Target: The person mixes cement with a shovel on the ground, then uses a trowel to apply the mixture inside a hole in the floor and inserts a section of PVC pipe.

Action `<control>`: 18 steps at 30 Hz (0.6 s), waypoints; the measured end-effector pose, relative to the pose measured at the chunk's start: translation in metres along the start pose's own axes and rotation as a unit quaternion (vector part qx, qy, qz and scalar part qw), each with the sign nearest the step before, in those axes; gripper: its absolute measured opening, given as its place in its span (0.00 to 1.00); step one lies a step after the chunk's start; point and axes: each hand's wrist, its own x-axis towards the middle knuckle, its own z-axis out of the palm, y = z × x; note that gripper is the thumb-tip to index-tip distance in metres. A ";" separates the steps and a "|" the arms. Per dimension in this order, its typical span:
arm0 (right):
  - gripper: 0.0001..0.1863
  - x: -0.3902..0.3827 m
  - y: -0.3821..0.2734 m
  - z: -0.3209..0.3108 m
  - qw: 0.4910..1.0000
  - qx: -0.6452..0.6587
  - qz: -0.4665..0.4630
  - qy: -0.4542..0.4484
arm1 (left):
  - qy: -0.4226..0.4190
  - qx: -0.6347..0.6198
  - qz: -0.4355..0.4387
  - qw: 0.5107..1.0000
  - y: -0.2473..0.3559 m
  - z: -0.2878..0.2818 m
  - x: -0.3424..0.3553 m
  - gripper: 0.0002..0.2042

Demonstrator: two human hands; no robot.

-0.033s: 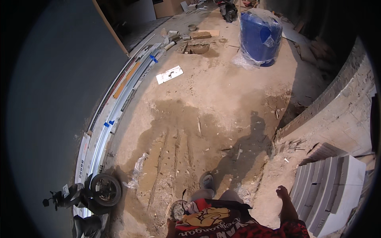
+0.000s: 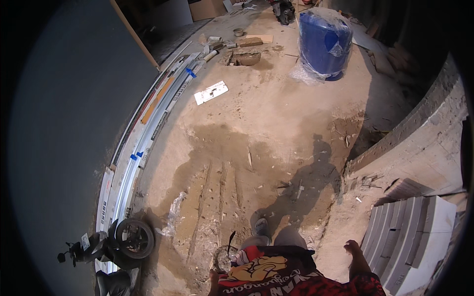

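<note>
My right hand (image 2: 352, 247) hangs at my side, its fingers loosely bent and apart, with nothing visible in it. Closest to it is a stack of long grey-white boxes (image 2: 395, 241), which it does not touch. Only a small part of my left hand (image 2: 214, 277) shows, low beside my patterned red and black shirt (image 2: 266, 271). Its fingers are hidden, so I cannot tell whether it holds anything. Just past it, a thin black curved piece (image 2: 231, 241) sticks up by a pale round shape (image 2: 223, 259) that I cannot make out.
A motorbike (image 2: 134, 238) stands at the lower left, near long packaged strips (image 2: 157, 127) along the wall. Ahead lie wet, grooved ground (image 2: 219, 182), a white board (image 2: 211, 92) and a rectangular hole (image 2: 245, 59). A plastic-wrapped blue barrel (image 2: 323, 47) stands far right, beyond a concrete edge (image 2: 400, 138).
The view has shifted slightly, and the motorbike appears a little farther right. My right hand's fingers look slightly more spread.
</note>
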 end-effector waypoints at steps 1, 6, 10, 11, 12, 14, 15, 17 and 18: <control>0.14 0.000 0.038 0.007 0.976 -0.139 -0.013 -0.168 | -0.021 -0.020 -0.017 0.999 0.037 0.024 0.018 0.14; 0.08 0.006 -0.111 -0.017 0.869 0.403 0.247 -0.144 | 0.127 -0.545 -0.222 0.798 0.210 0.085 0.111 0.17; 0.08 0.124 -0.208 -0.118 0.905 0.349 0.201 -0.137 | 0.088 -0.489 -0.134 0.857 0.319 0.156 0.195 0.15; 0.08 0.162 -0.231 -0.155 0.911 0.342 0.199 -0.113 | 0.097 -0.523 -0.181 0.827 0.355 0.179 0.213 0.15; 0.11 0.239 -0.235 -0.213 0.899 0.363 0.194 -0.152 | 0.089 -0.574 -0.227 0.782 0.375 0.196 0.240 0.15; 0.17 0.333 -0.364 -0.318 0.961 0.266 0.067 -0.044 | 0.148 -0.605 -0.217 0.752 0.463 0.195 0.288 0.15; 0.20 0.362 -0.380 -0.397 0.977 0.210 -0.019 0.036 | 0.155 -0.611 -0.306 0.713 0.502 0.236 0.288 0.16; 0.21 0.407 -0.507 -0.530 0.950 0.208 -0.114 0.203 | 0.066 -0.546 -0.239 0.800 0.554 0.243 0.287 0.13; 0.22 0.421 -0.583 -0.593 0.931 0.299 -0.141 0.154 | 0.025 -0.530 -0.195 0.825 0.578 0.239 0.293 0.13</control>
